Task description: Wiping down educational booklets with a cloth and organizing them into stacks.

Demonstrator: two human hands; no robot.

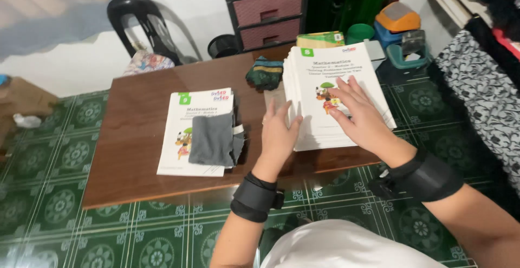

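Note:
A thick stack of white booklets [336,67] with a green corner tab lies on the right part of the brown wooden table [135,127]. My right hand [357,113] rests flat on the top cover, fingers spread. My left hand [279,132] presses against the stack's left edge, fingers apart and upright. Both wrists wear black bands. A second, thinner booklet pile [189,116] lies to the left, with a folded grey cloth [214,138] on its right half.
A dark green knitted item [265,73] lies near the table's far edge. Behind stand a small drawer unit [268,13], a black plastic chair [143,27], a green cup [360,32] and an orange-and-blue object [398,21]. Patterned fabric [482,94] hangs at right. Green tiled floor surrounds the table.

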